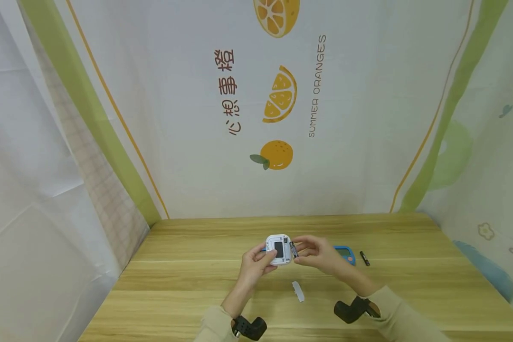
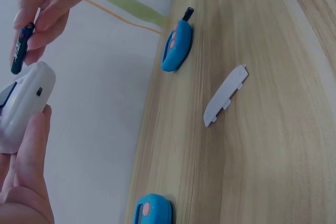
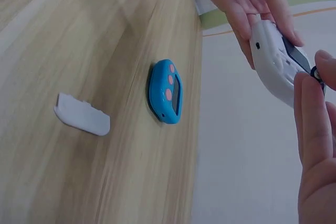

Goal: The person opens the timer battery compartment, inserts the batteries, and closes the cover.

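Note:
My left hand (image 1: 255, 263) grips a small white timer (image 1: 279, 249) in front of me, its back with a dark rectangle and an uncovered battery slot facing me. Between the thumb and fingers of my right hand (image 1: 318, 254) is a dark AAA-size battery (image 1: 293, 249), held beside the timer's right edge. In the left wrist view the battery (image 2: 22, 48) stands just above the timer (image 2: 31, 106); whether they touch I cannot tell. Below the hands, a white battery cover (image 1: 298, 291) lies on the table.
On the wooden table (image 1: 175, 285), a blue timer (image 1: 345, 254) lies behind my right forearm, with a loose battery (image 1: 365, 258) to its right. Another blue timer (image 2: 152, 211) shows low in the left wrist view. A printed curtain (image 1: 188, 180) hangs behind the table.

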Tool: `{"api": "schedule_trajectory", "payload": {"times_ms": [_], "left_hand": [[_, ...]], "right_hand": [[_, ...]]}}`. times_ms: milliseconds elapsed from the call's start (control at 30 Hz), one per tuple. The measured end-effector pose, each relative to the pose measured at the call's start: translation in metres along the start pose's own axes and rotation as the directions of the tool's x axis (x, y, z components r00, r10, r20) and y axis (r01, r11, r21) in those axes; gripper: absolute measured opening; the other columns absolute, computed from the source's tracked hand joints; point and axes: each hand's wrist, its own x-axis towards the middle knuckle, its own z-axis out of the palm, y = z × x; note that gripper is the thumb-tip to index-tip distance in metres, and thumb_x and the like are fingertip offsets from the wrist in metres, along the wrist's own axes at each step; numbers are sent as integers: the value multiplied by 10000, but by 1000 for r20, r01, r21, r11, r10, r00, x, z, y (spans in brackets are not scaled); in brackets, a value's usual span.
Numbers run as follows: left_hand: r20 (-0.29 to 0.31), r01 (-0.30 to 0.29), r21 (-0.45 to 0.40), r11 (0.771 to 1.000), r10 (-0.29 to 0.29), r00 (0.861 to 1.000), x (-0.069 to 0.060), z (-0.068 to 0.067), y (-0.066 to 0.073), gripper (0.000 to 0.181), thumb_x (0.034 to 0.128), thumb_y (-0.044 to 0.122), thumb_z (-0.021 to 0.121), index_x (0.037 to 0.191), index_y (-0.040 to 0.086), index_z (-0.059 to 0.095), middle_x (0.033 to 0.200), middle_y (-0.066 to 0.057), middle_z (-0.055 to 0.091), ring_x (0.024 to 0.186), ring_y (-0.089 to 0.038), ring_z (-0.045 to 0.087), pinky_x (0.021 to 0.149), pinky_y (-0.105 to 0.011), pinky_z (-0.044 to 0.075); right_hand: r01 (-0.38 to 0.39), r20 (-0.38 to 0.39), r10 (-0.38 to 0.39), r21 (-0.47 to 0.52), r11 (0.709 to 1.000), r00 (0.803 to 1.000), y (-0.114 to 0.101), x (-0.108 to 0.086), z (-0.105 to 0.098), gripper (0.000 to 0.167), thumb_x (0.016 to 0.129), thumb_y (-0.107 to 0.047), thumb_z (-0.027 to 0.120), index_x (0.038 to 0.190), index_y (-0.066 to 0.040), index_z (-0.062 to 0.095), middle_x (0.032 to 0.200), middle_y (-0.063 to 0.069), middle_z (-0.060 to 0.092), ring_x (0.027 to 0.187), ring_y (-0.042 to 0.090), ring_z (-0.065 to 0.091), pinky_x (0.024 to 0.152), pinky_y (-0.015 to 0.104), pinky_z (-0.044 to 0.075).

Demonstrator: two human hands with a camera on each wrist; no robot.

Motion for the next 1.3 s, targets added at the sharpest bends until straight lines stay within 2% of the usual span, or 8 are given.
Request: {"api": "schedule_trajectory", "payload": {"times_ms": [200,300,433,600,833,933,1067,1300], "left_hand": [[-35,11,5,1000,-10,999,0,2,0,434,857,55,567,1223,-126,420,998,-226,610,699,-122,619,715,-297,528],[-40,16,11,1000,-16,999,1,2,-1,437,854,59,572,1223,-123,424,992,-222,615,684,-120,617,699,-287,531],[-39,12,8,1000,-11,999,7,0,-12,478,844,100,601,1236,-107,421,999,-213,616,691,-127,622,690,-284,533],[-31,6,22,1000,-5,1000,12,-3,-23,515,828,160,632,1240,-78,435,1007,-195,620,734,-158,634,701,-291,531],[-8,9,39,999,-8,1000,11,-5,-23,521,829,169,630,1242,-79,432,1004,-195,622,734,-159,639,703,-291,530],[20,4,41,999,-5,1000,10,-6,-22,520,837,167,619,1251,-78,421,1014,-199,617,742,-159,640,712,-293,528],[52,1,42,999,-3,999,9,-6,-19,503,845,162,608,1255,-66,426,1017,-195,617,735,-149,637,709,-288,529],[84,28,37,999,-31,996,7,-4,-13,475,857,152,592,1249,-67,436,1001,-187,623,728,-147,632,695,-276,532]], "right_hand": [[6,-7,-6,-17,1000,1000,1,3,8,464,793,-70,657,1181,97,464,969,216,584,812,178,615,662,252,522],[-22,-18,22,-12,1000,1000,-1,4,11,471,789,-77,664,1179,97,466,956,193,577,812,181,611,655,242,520],[-65,-70,63,-24,998,996,-4,5,14,450,767,-69,684,1145,89,499,922,153,569,796,189,610,621,233,519],[-46,-129,29,-133,990,991,0,7,18,411,730,-79,719,1072,70,546,845,93,565,742,172,623,590,220,518],[1,-150,-33,-212,977,988,0,6,20,486,700,-108,745,1101,45,516,847,109,529,667,150,612,609,229,527],[23,-141,-56,-225,974,988,0,6,19,572,698,-104,746,1176,30,462,950,176,522,653,136,602,594,230,526],[83,-83,-106,-247,965,991,-7,4,15,629,713,-55,728,1251,35,414,1075,263,505,631,133,601,564,239,528],[160,17,-162,-266,951,987,-25,3,9,548,727,-11,706,1197,116,454,955,255,578,578,138,610,524,255,533]]}}
